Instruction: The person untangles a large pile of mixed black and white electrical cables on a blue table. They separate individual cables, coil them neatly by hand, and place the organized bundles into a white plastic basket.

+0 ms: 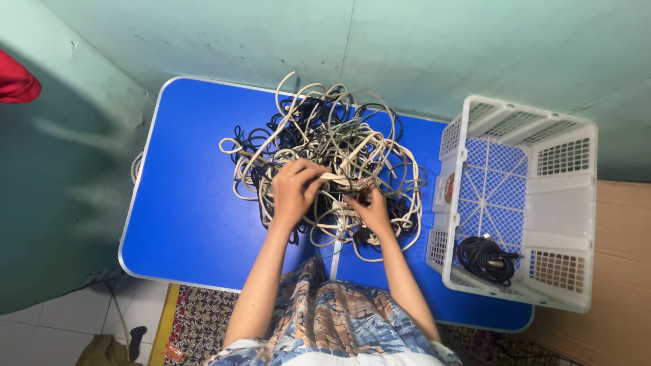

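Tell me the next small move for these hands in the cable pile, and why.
Probably draw the beige cable pinched between the left hand and right hand up out of the tangled pile: both hands grip it, it is looped through black cables, and the white basket holds one coiled black cable.

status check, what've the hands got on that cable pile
Left hand and right hand both gripping beige cables in the tangled pile. One black coiled cable in the white basket. Nothing blocking the hands.
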